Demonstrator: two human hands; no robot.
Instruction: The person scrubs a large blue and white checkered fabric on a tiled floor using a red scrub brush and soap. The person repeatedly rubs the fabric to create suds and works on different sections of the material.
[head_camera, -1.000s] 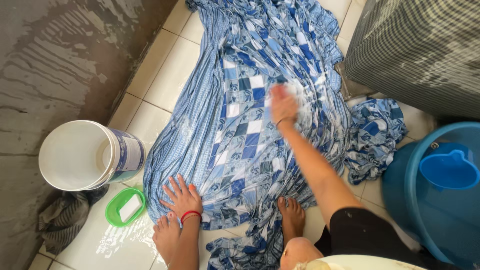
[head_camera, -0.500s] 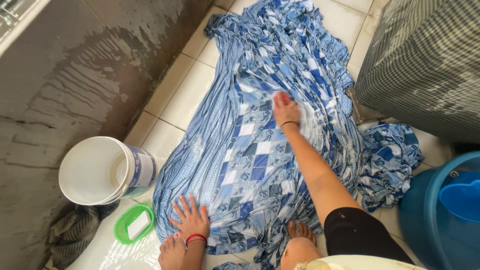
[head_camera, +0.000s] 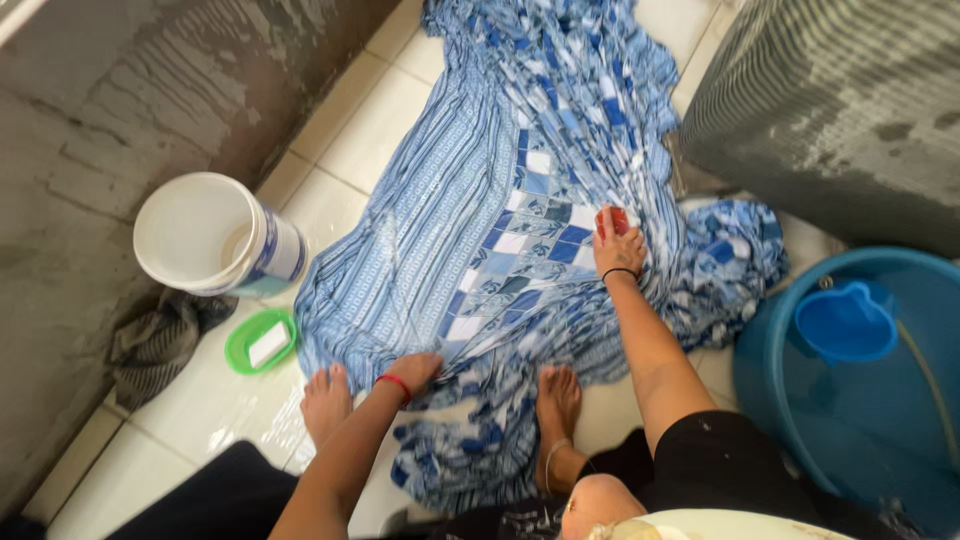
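A large blue and white patterned cloth (head_camera: 480, 250) lies spread wet on the white tiled floor. My right hand (head_camera: 620, 255) rests on its middle, closed around a small red scrubbing brush (head_camera: 613, 218) that presses on the fabric. My left hand (head_camera: 414, 370), with a red band at the wrist, has its fingers curled into the near edge of the cloth. My bare feet (head_camera: 325, 400) stand at that same near edge, one partly on the fabric.
A white bucket (head_camera: 200, 235) stands at the left by the wet concrete wall (head_camera: 90, 130). A green soap dish (head_camera: 258, 342) and a grey rag (head_camera: 150, 345) lie beside it. A blue tub (head_camera: 870, 440) holding a blue scoop (head_camera: 845, 320) is at the right, behind it a checked covered box (head_camera: 840, 90).
My right hand pulled back toward me across the cloth and the red brush now shows. My left hand went from flat with spread fingers to curled on the cloth edge. The view shifted.
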